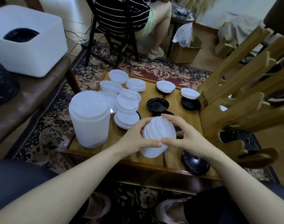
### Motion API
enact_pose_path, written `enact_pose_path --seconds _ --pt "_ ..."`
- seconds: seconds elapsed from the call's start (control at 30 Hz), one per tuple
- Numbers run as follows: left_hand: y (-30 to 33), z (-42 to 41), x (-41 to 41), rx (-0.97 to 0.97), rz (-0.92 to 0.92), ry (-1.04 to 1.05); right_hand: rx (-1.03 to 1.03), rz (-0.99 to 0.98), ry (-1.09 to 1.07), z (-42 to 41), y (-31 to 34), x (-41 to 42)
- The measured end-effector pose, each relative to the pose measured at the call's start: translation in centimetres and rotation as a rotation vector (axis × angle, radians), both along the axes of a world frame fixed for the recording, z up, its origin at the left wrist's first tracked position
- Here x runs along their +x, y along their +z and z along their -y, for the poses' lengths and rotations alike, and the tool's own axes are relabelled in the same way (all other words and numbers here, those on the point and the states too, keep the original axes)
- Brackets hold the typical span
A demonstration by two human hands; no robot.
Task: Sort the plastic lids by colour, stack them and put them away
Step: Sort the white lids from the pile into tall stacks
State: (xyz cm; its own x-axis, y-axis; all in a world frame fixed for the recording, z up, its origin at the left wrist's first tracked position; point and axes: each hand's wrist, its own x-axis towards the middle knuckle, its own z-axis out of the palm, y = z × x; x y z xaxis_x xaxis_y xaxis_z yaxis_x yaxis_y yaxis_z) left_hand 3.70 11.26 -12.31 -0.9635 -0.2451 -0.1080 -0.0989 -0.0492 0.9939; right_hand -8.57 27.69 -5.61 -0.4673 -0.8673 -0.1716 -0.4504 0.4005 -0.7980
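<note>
Both hands are round a short stack of white lids [159,135], my left hand [134,139] and right hand [186,136] gripping it above the near part of the low wooden table [155,164]. A tall white stack [89,120] stands done on the left. Loose white lids [121,89] lie far-left and black lids [157,105] to the right, unsorted; I reckon I'm under halfway.

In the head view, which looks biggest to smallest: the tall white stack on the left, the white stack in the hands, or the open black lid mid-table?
1. Tall white stack.
2. Held white stack; it is nearer the camera, so true size is unsure.
3. Open black lid.
</note>
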Motion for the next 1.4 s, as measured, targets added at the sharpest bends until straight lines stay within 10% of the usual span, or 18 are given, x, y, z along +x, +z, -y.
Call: enact_pose_path --seconds 0.83,1.4 --pt "-0.3 1.0 0.7 -0.144 0.083 -0.108 0.133 -0.396 0.105 1.8 0.1 1.1" --pt "1.3 0.4 0.8 -0.095 0.057 -0.102 0.030 -0.058 0.013 -0.2 0.4 -1.0"
